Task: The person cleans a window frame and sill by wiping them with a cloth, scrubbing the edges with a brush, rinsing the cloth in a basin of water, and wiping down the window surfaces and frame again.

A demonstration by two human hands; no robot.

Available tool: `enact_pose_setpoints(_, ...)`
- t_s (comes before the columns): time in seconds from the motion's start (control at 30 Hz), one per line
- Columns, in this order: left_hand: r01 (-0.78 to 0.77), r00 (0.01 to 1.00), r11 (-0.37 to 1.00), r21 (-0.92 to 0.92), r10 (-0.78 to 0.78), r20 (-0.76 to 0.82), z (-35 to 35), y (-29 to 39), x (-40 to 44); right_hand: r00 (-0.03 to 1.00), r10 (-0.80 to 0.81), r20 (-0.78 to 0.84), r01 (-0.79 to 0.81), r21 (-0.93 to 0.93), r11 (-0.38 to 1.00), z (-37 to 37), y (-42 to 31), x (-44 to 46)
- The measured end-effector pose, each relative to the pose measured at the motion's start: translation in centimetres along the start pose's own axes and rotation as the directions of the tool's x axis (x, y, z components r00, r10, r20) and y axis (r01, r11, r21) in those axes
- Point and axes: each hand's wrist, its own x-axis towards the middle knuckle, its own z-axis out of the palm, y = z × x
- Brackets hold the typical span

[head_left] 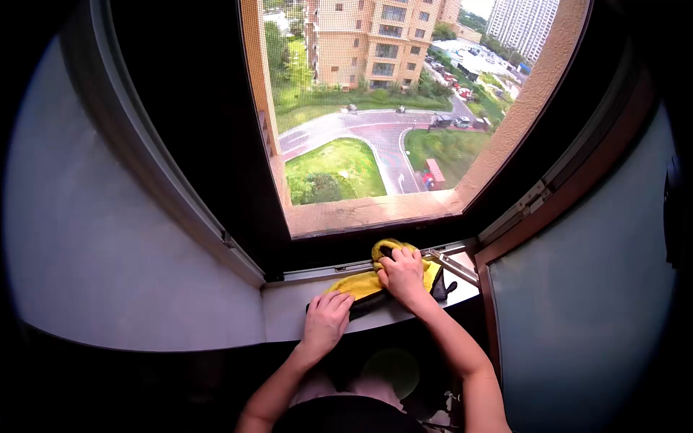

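A yellow cloth with a black underside and edge (354,286) lies bunched along the white window sill (285,317). My right hand (403,276) is closed on its upper part, pressing a bunched fold against the metal track of the window frame (310,274). Lower and to the left, my left hand (328,317) grips the cloth's near edge, fingers bent over the yellow side. The left thumb is hidden. Beyond the right hand, the cloth's dark corner with a small loop hangs toward the right end of the sill.
An opened window sash with frosted glass (577,274) stands at the right, joined by a metal stay arm (456,268). A mesh screen (346,144) fills the opening, with buildings and lawns far below. A white side wall (130,216) borders the left.
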Motion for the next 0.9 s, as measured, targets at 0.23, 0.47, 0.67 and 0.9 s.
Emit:
enact_pose_setpoints(0.23,0.024,0.996,0.999,-0.026,-0.021,0.088,-0.6,-0.4,-0.3,0.990,-0.130,-0.047,0.137,0.182,0.974,2.5,-5.2,2.3)
enact_pose_setpoints(0.47,-0.005,1.000,0.999,-0.037,0.005,0.006,-1.0,-0.8,0.4,0.993,-0.008,0.114,-0.007,0.134,0.991,0.3,-2.0,1.5)
enact_pose_setpoints(0.67,0.292,0.934,0.955,0.061,-0.270,-0.235,-3.1,-2.7,-1.3,0.957,-0.288,-0.039,0.277,0.418,0.865,2.1,-9.2,4.3)
enact_pose_setpoints(0.9,0.157,0.983,0.986,0.055,-0.151,-0.100,-1.1,-0.7,0.7,0.989,-0.132,-0.063,0.145,0.295,0.944,1.3,-4.6,0.8)
